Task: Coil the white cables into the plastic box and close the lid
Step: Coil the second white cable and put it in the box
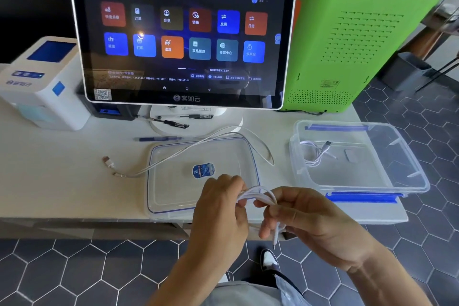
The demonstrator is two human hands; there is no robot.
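Both hands, left (pixel 221 208) and right (pixel 305 221), pinch a half-coiled white cable (pixel 258 195) above the counter's (pixel 62 169) edge; I'd keep loops small and even so they fit the box (pixel 409 176).

Pale table (pixel 62 181) w/ a big touchscreen POS monitor (pixel 183 35) on a white stand, lit w/ coloured app tiles. Left of it a white label printer (pixel 42 82); right, a green vented machine (pixel 357 40). Pens (pixel 171 123) lie by the stand base. Floor (pixel 74 273) is dark grey hexagon tile w/ pale grout. Bright daylight upper right.
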